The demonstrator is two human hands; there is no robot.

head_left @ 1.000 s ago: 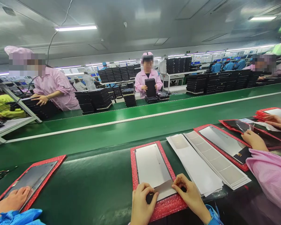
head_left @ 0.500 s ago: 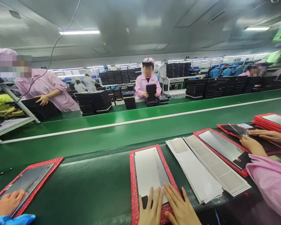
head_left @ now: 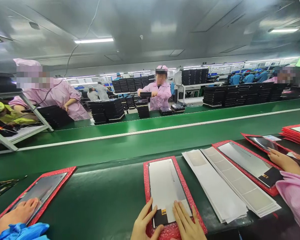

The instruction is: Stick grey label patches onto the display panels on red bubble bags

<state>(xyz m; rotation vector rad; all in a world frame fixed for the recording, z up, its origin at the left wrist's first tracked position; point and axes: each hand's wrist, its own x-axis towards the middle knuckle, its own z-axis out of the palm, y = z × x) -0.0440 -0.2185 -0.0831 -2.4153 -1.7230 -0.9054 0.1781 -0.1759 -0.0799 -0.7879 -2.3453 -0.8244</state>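
A flat white panel (head_left: 166,185) lies in a red bubble-wrap sleeve (head_left: 146,186) on the dark green bench in front of me. My left hand (head_left: 143,225) rests at the sleeve's near left edge, fingers stretched out and thumb near the panel's dark corner patch (head_left: 161,217). My right hand (head_left: 186,223) lies flat on the near end of the panel, fingers extended. Neither hand holds anything.
Two stacks of white sheets (head_left: 222,186) lie right of the sleeve. A co-worker's hand (head_left: 283,161) and pink sleeve (head_left: 293,193) work at more red-sleeved panels (head_left: 247,163). Another person's hand (head_left: 17,215) presses a panel (head_left: 37,193) on the left. A green conveyor (head_left: 150,133) runs beyond.
Both hands went from pinching the film at the panel's near end to lying flat on it, then drew apart slightly, uncovering the dark corner patch. The person opposite set the black tray aside.
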